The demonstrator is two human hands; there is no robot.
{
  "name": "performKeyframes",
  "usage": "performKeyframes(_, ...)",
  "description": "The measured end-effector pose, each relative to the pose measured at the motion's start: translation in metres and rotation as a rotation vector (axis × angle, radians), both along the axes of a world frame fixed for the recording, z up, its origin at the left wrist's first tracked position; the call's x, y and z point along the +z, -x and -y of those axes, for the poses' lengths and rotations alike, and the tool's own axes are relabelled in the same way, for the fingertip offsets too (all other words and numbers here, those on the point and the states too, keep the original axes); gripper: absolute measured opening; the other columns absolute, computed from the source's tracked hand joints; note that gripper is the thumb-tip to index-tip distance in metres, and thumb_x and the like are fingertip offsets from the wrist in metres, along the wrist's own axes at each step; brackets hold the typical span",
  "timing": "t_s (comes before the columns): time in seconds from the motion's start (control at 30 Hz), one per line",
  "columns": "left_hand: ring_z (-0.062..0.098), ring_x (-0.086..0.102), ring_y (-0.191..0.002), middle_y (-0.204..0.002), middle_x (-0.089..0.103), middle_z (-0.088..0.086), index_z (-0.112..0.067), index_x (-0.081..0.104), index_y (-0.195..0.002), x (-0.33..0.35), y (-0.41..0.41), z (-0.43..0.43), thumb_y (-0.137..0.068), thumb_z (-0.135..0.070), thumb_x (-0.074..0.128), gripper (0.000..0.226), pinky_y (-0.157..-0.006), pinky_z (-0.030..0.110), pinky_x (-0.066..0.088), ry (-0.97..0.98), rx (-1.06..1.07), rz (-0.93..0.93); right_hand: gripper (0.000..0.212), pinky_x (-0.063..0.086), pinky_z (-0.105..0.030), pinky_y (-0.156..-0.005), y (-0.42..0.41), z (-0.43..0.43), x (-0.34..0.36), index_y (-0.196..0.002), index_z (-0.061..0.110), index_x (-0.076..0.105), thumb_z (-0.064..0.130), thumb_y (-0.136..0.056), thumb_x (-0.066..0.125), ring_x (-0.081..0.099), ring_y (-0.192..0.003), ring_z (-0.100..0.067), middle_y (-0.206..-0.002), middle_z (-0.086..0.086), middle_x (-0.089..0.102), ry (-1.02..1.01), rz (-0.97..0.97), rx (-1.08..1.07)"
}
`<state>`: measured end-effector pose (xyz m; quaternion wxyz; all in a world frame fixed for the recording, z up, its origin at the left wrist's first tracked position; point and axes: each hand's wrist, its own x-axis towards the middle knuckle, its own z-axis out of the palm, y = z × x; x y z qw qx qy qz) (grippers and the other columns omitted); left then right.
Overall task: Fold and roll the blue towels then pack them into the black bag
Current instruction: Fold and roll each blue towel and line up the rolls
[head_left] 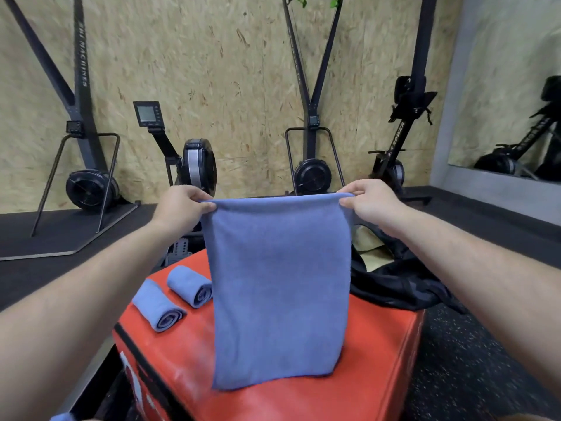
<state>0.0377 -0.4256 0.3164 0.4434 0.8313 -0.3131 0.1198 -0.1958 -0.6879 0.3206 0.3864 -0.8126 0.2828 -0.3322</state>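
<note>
Left hand: my left hand (182, 205) pinches the top left corner of the soft blue terry towel (279, 287), thumb and fingers closed on the fabric.
Right hand: my right hand (368, 199) pinches the top right corner the same way, well apart from the left, so the top edge runs taut between them.
Why I hold it so: stretched by both corners, the cloth hangs flat and square, which I judge sets it up for a clean fold or for laying down.
Towel position: it hangs in front of me above the red padded vinyl box (379, 354), its bottom edge just at or touching the box top; I cannot tell which.
Towel look: an even, matte blue, few wrinkles, already doubled I think, given the rounded top edge.
Finished rolls: two rolled blue towels (189, 287) lie side by side on the left part of the box, out of the folding space.
Bag: the black fabric bag (394, 284) slumps open on the right far corner of the box, near my right hand, no towel visible in it.
Progress: two rolled, one in hand, packing not yet begun.
</note>
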Motion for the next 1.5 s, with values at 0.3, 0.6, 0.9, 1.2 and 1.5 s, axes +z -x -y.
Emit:
performKeyframes(0.3, 0.020, 0.072, -0.071, -0.090, 0.071, 0.018, 0.001, 0.069, -0.104, 0.042, -0.027, 0.039, -0.090, 0.000, 0.067, 0.014, -0.076, 0.029, 0.061, 0.481, -0.164, -0.309, 0.019, 0.058, -0.037, -0.080, -0.059, 0.037, 0.031, -0.086, 0.017, 0.068, 0.002, -0.094, 0.060, 0.069, -0.078, -0.017, -0.087, -0.002, 0.069, -0.041, 0.243, -0.031)
performKeyframes(0.6, 0.015, 0.063, -0.069, -0.076, 0.064, 0.008, -0.011, 0.066, -0.081, -0.084, -0.009, 0.024, -0.090, -0.013, 0.072, 0.011, -0.069, 0.030, 0.059, 0.491, -0.049, -0.423, 0.013, 0.046, -0.022, -0.069, -0.026, 0.016, -0.092, -0.090, 0.020, 0.073, 0.009, -0.088, 0.066, 0.061, -0.077, -0.006, -0.084, 0.010, 0.069, 0.123, -0.014, -0.015)
performKeyframes(0.9, 0.008, 0.053, -0.040, -0.064, 0.061, 0.009, -0.009, 0.065, -0.089, -0.250, 0.044, -0.015, -0.080, 0.001, 0.065, 0.014, -0.042, 0.015, 0.040, -0.259, 0.035, -0.382, 0.010, 0.038, -0.021, -0.079, 0.039, -0.009, -0.254, -0.092, 0.013, 0.072, 0.009, -0.084, 0.067, 0.063, -0.094, -0.021, -0.099, -0.001, 0.067, 0.182, -0.417, 0.065)
performKeyframes(1.2, 0.031, 0.049, -0.110, -0.109, 0.055, 0.002, -0.027, 0.068, -0.099, -0.254, 0.055, 0.008, -0.084, -0.022, 0.064, 0.017, -0.087, 0.040, 0.035, -0.473, -0.038, 0.015, 0.013, 0.043, -0.038, -0.090, 0.024, -0.028, -0.248, -0.090, 0.025, 0.071, 0.033, -0.084, 0.063, 0.050, -0.102, -0.027, -0.105, 0.002, 0.060, 0.475, -0.526, 0.092)
performKeyframes(1.5, 0.023, 0.052, -0.107, -0.101, 0.052, -0.006, -0.031, 0.059, -0.100, -0.250, 0.066, 0.026, -0.088, -0.041, 0.058, 0.016, -0.084, 0.035, 0.036, -0.711, -0.198, 0.039, 0.031, 0.041, -0.037, -0.093, 0.004, -0.050, -0.243, -0.111, 0.033, 0.063, 0.050, -0.086, 0.056, 0.052, -0.115, -0.021, -0.115, 0.005, 0.057, 0.507, -0.749, 0.227)
